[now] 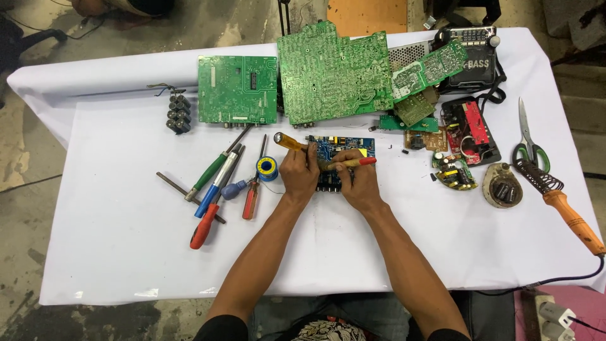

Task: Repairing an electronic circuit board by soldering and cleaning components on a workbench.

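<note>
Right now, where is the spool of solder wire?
In the head view the solder spool lies on the white cloth, just left of the left hand, beside the screwdrivers.

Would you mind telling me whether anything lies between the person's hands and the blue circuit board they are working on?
Nothing visible does. The left hand and right hand both rest on the blue circuit board, each holding a tool against it.

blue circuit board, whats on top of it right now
Both hands rest on the blue circuit board: the left hand holds a yellow-handled tool, the right hand a red-tipped one. The board's middle and the tool tips are covered.
</note>
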